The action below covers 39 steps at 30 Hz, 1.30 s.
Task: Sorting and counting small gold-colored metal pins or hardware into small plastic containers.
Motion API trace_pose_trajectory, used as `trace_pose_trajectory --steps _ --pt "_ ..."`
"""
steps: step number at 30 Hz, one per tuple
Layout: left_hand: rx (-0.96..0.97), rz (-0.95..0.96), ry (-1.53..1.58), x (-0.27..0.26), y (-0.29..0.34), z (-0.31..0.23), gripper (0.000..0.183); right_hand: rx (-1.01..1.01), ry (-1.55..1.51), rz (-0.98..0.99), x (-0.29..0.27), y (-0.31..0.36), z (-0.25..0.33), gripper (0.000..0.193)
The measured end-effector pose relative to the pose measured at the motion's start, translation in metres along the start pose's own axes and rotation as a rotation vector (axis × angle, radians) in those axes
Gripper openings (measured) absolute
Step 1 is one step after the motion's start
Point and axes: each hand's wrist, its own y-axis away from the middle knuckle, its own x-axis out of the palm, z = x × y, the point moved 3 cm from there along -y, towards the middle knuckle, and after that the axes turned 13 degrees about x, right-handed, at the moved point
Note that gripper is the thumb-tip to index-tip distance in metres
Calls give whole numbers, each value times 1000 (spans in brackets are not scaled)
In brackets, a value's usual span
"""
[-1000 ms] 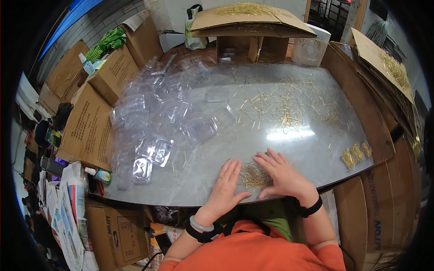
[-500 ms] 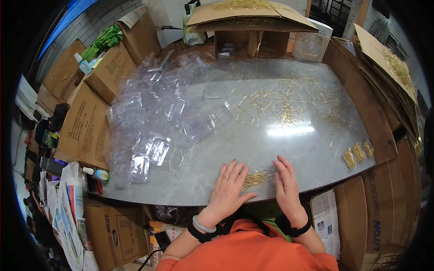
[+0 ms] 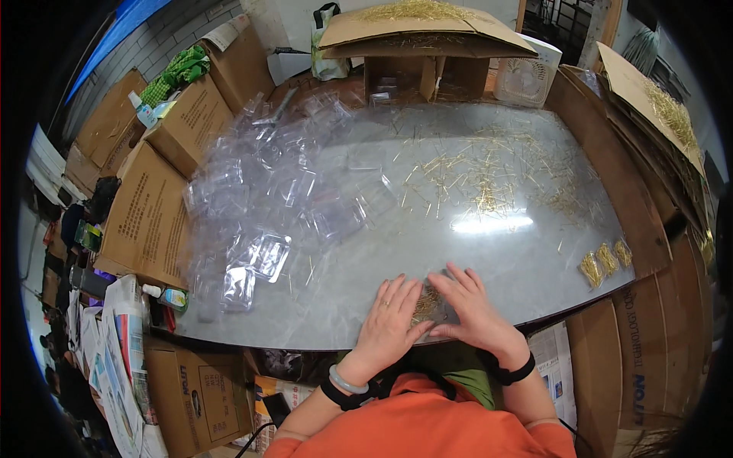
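A small bundle of thin golden wire hooks (image 3: 427, 304) lies at the near edge of the table, between my two hands. My left hand (image 3: 388, 319) rests at the bundle's left side, fingers stretched out. On the other side, my right hand (image 3: 472, 311) leans over the bundle with extended fingers and thumb, partly hiding it. The two thumbs almost meet in front of the wires. Whether a clear package lies around the bundle I cannot tell. Many loose golden wire hooks (image 3: 489, 172) are scattered farther off on the right half of the table.
Clear plastic blister shells (image 3: 267, 191) are heaped over the left of the grey table (image 3: 366, 263). Several packed bundles of golden wire (image 3: 603, 263) sit at the right edge. Cardboard boxes (image 3: 145, 210) wall the left, and a cardboard shelf (image 3: 427, 46) stands at the back.
My right hand has moved left and in over the bundle, covering its right end. The left hand has stayed nearly in place beside it.
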Motion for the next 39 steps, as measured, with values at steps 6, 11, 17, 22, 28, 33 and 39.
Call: trace_pose_trajectory --steps 6,11,17,22,28,33,39 --pt "-17 -88 93 2 7 9 70 -94 43 -66 17 -4 -3 65" --pt "-58 -78 274 -15 16 15 83 -69 29 -131 11 -5 18 60" --pt "-114 212 116 -52 18 20 92 -73 103 -138 30 -8 26 51" --pt "-123 248 110 -56 4 22 78 -202 54 -43 35 -13 22 44" --pt "-222 128 66 -43 6 19 51 -120 -15 -81 32 -7 18 48" --pt "-265 -3 28 -35 12 10 40 -64 64 -137 32 -7 15 56" --pt "-215 -144 119 -22 8 -4 45 -93 125 -122 35 -9 17 58"
